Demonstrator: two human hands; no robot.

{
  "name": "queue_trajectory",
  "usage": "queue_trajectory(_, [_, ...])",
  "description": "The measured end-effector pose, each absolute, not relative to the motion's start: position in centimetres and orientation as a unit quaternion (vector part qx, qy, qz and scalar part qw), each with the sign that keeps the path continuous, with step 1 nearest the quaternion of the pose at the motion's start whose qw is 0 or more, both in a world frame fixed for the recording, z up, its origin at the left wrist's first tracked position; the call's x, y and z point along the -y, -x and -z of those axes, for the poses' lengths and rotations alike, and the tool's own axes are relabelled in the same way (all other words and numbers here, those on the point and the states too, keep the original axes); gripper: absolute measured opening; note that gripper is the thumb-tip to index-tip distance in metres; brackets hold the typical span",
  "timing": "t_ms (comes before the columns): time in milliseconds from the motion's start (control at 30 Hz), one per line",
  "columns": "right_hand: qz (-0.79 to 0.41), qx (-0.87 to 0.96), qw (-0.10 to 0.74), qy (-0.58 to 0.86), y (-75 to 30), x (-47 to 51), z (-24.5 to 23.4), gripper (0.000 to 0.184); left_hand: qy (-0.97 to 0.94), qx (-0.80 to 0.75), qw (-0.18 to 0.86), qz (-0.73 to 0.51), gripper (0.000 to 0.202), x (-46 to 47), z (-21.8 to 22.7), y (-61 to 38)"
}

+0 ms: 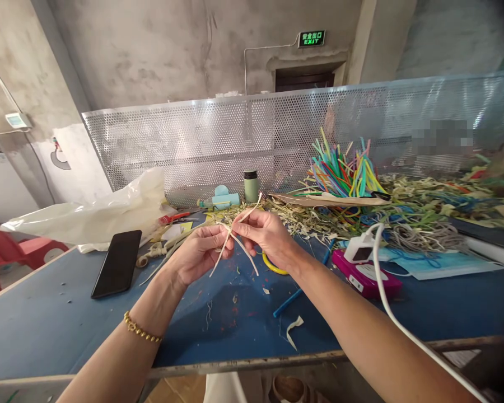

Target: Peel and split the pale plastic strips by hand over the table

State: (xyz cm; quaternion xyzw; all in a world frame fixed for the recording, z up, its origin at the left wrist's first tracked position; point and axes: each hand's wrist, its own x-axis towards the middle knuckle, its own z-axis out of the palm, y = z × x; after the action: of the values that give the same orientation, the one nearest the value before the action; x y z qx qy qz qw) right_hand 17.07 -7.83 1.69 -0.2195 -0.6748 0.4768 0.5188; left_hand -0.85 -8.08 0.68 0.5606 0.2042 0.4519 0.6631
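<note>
Several thin cream-coloured strips (247, 258) cross each other between my two hands, above the front half of the blue table. My left hand (195, 252) pinches them from the left near the crossing. From the other side my right hand (266, 232) grips the same strips, with one end sticking up past its fingers. Two loose ends hang down below the fingertips. The exact crossing is partly hidden by my thumbs. Behind my right wrist lies a yellow ring-shaped piece (274, 266), partly covered.
A black phone (116, 263) lies at left, near a plastic bag (96, 210). Red-handled scissors (173, 217) and a green bottle (251, 187) sit behind. Dried strips (319, 221) and colourful stems (348, 173) are piled right, near a magenta power socket (365, 279) with a white cable (380, 280).
</note>
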Motion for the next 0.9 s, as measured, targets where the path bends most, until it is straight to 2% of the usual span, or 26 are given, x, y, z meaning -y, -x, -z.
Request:
queue_trajectory(133, [-0.463,0.667,0.529,0.248,-16.9,7.8,-1.6,0.03,-0.572,-0.224,0.639,-0.463,0.013,8.4,-1.0,0.6])
queue_trajectory(267, [-0.466,0.648,0.541,0.264,-16.7,7.7,-1.3,0.027,-0.619,-0.23,0.585,-0.471,0.015,8.6,-1.3,0.4])
queue_trajectory(600, [-0.465,0.655,0.548,0.234,-16.3,8.3,-1.6,0.03,-0.642,-0.254,0.468,-0.552,0.018,8.1,-0.7,-0.1])
queue_trajectory(767, [-0.472,0.676,0.52,0.223,-16.2,8.3,-1.3,0.044,-0.628,-0.248,0.413,-0.611,0.017,8.0,-0.1,-0.6])
queue_trajectory(900, [-0.491,0.664,0.517,0.226,-16.1,8.0,-0.8,0.046,-0.626,-0.235,0.407,-0.622,0.017,7.9,0.2,-0.8])
